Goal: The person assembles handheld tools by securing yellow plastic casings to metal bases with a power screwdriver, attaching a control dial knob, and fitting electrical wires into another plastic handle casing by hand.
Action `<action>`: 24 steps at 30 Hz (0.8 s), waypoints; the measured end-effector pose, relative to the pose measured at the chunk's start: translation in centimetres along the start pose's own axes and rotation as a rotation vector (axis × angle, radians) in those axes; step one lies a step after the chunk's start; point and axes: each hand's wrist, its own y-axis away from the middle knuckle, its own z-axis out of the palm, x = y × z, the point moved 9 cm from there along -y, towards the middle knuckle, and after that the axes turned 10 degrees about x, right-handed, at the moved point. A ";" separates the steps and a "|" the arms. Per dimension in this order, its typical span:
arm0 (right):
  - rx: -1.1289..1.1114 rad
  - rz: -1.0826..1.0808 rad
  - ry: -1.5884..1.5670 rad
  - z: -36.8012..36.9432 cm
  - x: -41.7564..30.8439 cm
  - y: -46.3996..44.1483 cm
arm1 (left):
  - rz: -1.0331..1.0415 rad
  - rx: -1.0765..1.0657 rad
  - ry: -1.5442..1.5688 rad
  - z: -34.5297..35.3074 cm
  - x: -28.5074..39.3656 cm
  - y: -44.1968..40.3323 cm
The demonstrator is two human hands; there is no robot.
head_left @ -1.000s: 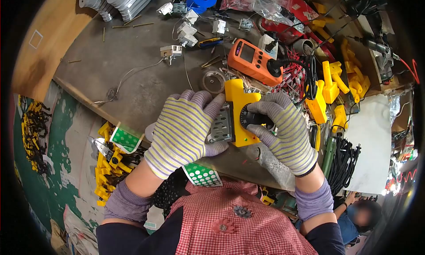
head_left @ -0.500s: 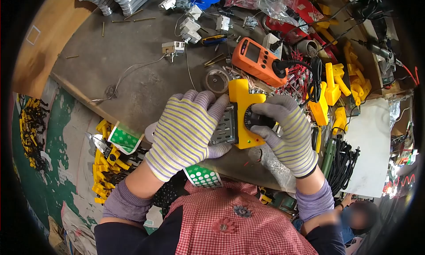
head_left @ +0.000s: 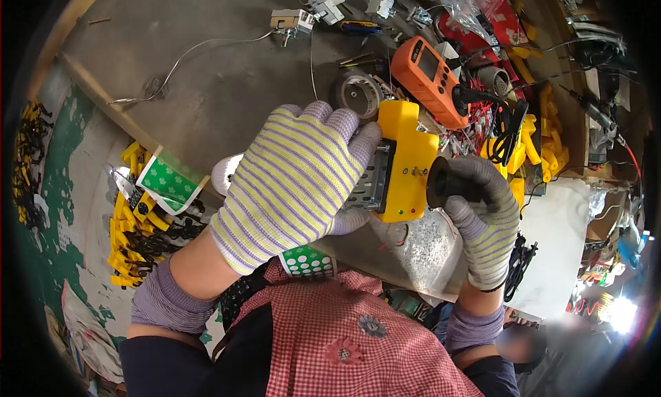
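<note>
My gloved left hand [head_left: 292,180] grips a yellow device housing [head_left: 406,149] by its slotted metal plate [head_left: 370,185], thumb below and fingers above. A bare metal shaft [head_left: 415,171] sticks out of the yellow face, with small green and red lights near its lower end. Just right of the housing, my gloved right hand [head_left: 487,221] pinches a round black knob [head_left: 438,182] by its grip. The knob is apart from the shaft, and its underside is turned toward the housing.
Behind the housing lie a roll of tape [head_left: 359,94] and an orange multimeter [head_left: 427,77]. Wired white switch parts [head_left: 292,22] rest farther back. Yellow housings [head_left: 551,145] are heaped at right. More yellow parts [head_left: 127,238] hang at left. Another person is at lower right.
The black knob has come off the yellow face and moved right in my right hand, exposing the shaft. My left hand still holds the housing. The camera view has shifted.
</note>
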 end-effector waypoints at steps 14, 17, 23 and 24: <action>-0.025 -0.558 0.774 4.3 -3.8 0.3 | 0.014 0.006 0.036 0.0 -0.1 -0.1; -0.114 -0.469 0.553 3.5 -3.1 -0.7 | 0.010 0.016 0.024 -0.1 -0.1 -0.1; -0.077 -0.446 0.912 5.0 -4.1 -1.0 | 0.026 0.042 0.021 -0.2 0.1 -0.1; -0.109 -0.515 0.952 5.5 -4.2 -1.0 | 0.019 0.025 0.018 -0.1 0.1 -0.2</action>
